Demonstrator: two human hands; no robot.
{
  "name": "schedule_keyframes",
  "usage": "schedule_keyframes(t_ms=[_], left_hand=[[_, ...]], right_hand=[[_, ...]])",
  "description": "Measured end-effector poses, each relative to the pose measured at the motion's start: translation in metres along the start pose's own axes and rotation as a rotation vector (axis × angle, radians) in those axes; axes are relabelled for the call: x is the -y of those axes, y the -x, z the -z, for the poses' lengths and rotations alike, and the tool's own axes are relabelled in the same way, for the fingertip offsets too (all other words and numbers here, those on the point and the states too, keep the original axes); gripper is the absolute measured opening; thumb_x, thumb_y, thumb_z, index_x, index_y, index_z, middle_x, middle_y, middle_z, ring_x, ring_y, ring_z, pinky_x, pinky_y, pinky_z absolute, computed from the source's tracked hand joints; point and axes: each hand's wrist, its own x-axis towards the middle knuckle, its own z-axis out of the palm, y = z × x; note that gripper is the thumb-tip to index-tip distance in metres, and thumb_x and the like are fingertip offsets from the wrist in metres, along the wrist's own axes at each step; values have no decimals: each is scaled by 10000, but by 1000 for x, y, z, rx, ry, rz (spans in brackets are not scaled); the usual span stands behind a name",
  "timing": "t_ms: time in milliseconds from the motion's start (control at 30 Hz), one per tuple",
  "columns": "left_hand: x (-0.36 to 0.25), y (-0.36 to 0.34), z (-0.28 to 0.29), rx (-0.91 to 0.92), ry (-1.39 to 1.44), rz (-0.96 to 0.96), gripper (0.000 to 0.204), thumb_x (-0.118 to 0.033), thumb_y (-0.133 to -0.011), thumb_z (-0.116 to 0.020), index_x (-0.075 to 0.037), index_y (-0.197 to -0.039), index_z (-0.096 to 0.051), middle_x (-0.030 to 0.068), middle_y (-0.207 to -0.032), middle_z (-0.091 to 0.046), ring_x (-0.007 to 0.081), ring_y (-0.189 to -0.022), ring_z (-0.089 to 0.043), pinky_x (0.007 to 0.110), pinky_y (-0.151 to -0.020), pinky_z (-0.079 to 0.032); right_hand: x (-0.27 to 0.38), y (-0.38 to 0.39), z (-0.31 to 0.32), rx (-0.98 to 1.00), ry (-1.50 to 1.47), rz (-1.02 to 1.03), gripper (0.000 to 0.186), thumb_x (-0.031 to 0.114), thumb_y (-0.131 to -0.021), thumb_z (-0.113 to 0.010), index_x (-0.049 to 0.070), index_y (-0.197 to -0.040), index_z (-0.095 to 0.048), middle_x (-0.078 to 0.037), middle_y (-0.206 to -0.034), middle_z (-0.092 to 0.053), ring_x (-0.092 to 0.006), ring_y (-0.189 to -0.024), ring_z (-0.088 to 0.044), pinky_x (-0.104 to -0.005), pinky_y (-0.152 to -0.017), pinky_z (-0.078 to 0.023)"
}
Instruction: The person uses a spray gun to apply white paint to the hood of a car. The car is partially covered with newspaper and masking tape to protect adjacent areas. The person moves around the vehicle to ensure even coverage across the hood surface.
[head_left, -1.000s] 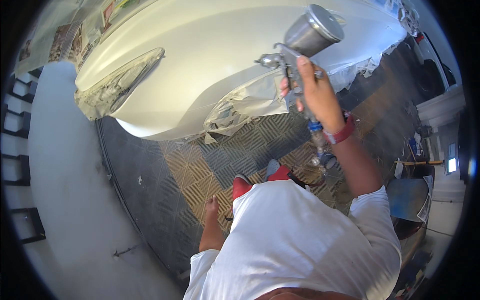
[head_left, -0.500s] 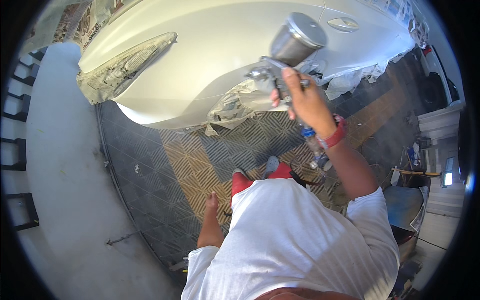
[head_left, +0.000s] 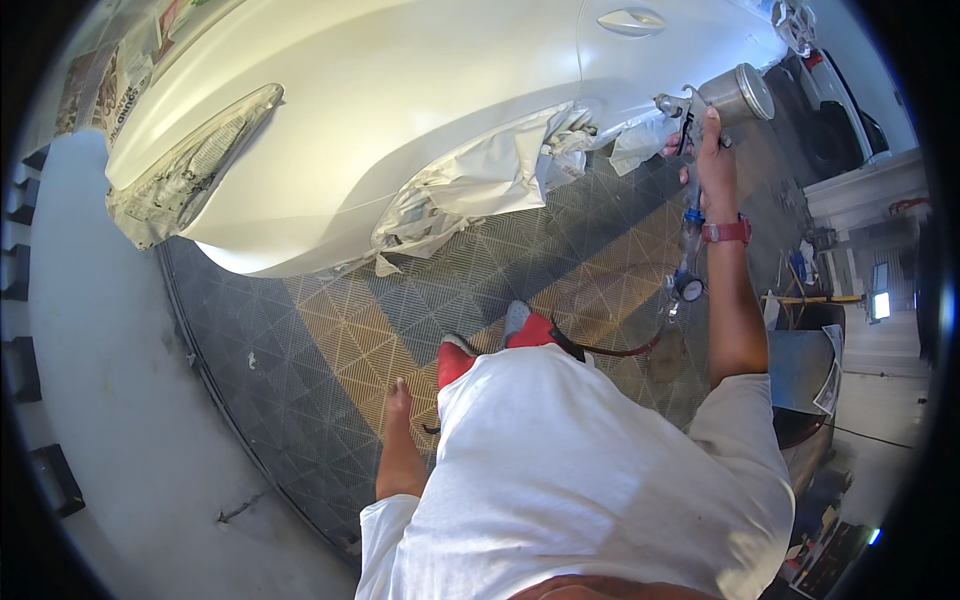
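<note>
My right hand (head_left: pixel 716 163) grips a metal spray gun (head_left: pixel 690 135) with a silver cup (head_left: pixel 738 97) on top. Below the grip hang a blue fitting (head_left: pixel 693 216), a pressure gauge (head_left: pixel 689 288) and a hose (head_left: pixel 625 350). The gun is near the right part of a white car body (head_left: pixel 420 80), which has a masked opening (head_left: pixel 190 170) at left and crumpled masking sheets (head_left: pixel 470 185) along its lower edge. A haze hangs around the right side. My left hand (head_left: pixel 398 397) hangs beside my body, fingers apart and holding nothing.
Patterned tile floor (head_left: pixel 340 340) lies beneath. A pale wall (head_left: pixel 95 300) with black square fixtures (head_left: pixel 35 370) runs along the left. At right are another vehicle (head_left: pixel 840 105), a chair-like object with a blue-grey surface (head_left: pixel 800 365), scattered tools (head_left: pixel 805 270) and a small lit screen (head_left: pixel 880 295).
My right hand and the spray gun have moved rightward along the car, with the cup now tipped toward the right. The view has shifted, showing more of the door handle. My left hand still hangs low.
</note>
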Motion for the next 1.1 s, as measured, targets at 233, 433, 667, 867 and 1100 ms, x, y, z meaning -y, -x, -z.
schedule_keyframes(t_ms=[233, 433, 667, 867, 1100], left_hand=[[-29, 16, 13, 107, -43, 59, 571, -505, -1067, -477, -14, -1339, -579, 154, -1200, -624, 295, -1069, -620, 433, -882, -504], [-3, 17, 14, 92, 79, 3, 499, -478, -1060, -531, -24, -1246, -621, 67, -1008, -582, 200, -892, -570, 374, -788, -481], [-14, 30, 6, 45, 103, 84, 535, -488, -1045, -575, -12, -1280, -639, 42, -991, -645, 153, -872, -618, 330, -762, -499], [-32, 46, 6, 96, -17, 80, 602, -480, -1066, -511, 33, -1369, -598, 210, -1317, -668, 335, -1196, -650, 433, -981, -505], [-211, 114, -49, 354, -204, -621, 605, -477, -1039, -562, 21, -1381, -598, 251, -1271, -688, 359, -1228, -642, 409, -1049, -477]], right_hand=[[-19, 38, -24, 121, 15, 9, 633, 580, -1088, -371, 32, -1183, -674, -77, -837, -742, -136, -733, -726, -243, -422, -467], [3, 117, -90, 477, -47, 2, 489, 437, -1117, -418, 49, -1311, -644, -30, -856, -731, -86, -746, -699, -221, -514, -509], [-5, 156, -114, 770, -169, 17, 447, 354, -1109, -496, -31, -1298, -620, -27, -843, -715, -87, -745, -674, -283, -743, -547], [-33, 112, -86, 457, -73, -26, 468, 420, -1113, -428, 21, -1219, -649, -45, -855, -722, -79, -727, -688, -228, -452, -488], [-51, 88, -44, 157, -69, 29, 474, 409, -1116, -415, 7, -1203, -651, -67, -932, -751, -102, -786, -720, -227, -454, -491]])
